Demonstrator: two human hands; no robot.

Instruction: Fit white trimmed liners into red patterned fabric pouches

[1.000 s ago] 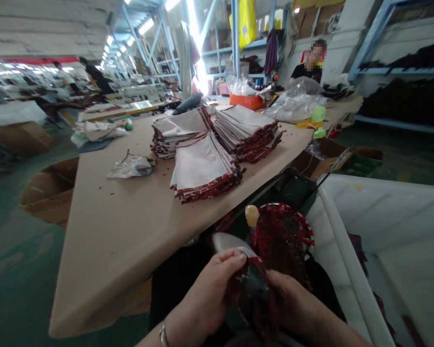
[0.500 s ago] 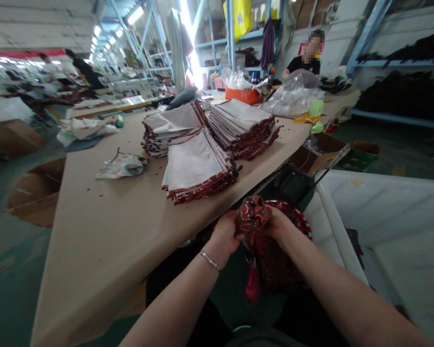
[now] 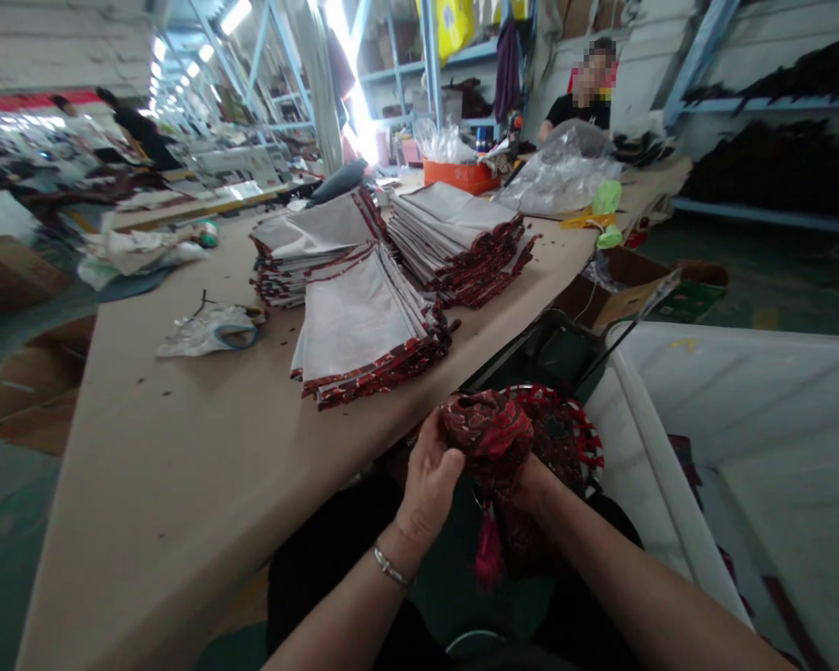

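Observation:
A bunched red patterned fabric pouch [image 3: 486, 431] with a red tassel [image 3: 488, 557] hanging below it sits between both my hands, just off the table's near edge. My left hand [image 3: 430, 485] presses against the pouch's left side with fingers curled on it. My right hand [image 3: 531, 485] is mostly hidden behind and under the fabric and grips it from the right. A red plastic basket [image 3: 573, 433] stands right behind the pouch.
Three stacks of folded white-and-red fabric pieces [image 3: 364, 321] lie on the long tan table [image 3: 182, 447]. A white bin [image 3: 741, 419] is at right. A crumpled plastic bag [image 3: 206, 331] lies left. A person [image 3: 584, 93] sits at the far end.
Both hands rose from my lap to table-edge height with the pouch. The pouch is bunched over, and the wooden-tipped stick seen earlier is out of sight.

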